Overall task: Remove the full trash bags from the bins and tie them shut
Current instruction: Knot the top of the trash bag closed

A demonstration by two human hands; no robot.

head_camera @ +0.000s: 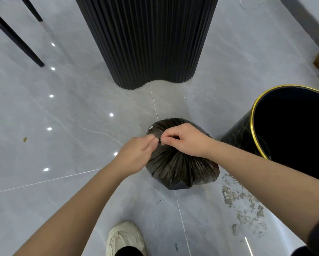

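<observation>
A full black trash bag (180, 169) sits on the grey tiled floor in the middle of the head view, its top gathered into tight pleats. My left hand (136, 154) pinches the gathered neck from the left. My right hand (186, 140) pinches the same neck from the right, thumb and forefinger closed on the plastic. The two hands touch at the bag's top. To the right stands a black bin with a gold rim (254, 115), no liner visible inside it.
A tall black fluted column base (151, 43) rises just behind the bag. Thin black furniture legs (16, 39) stand at the far left. My pale sneaker (125, 237) is on the floor below the bag. Flaky stains (243, 206) mark the tiles at right.
</observation>
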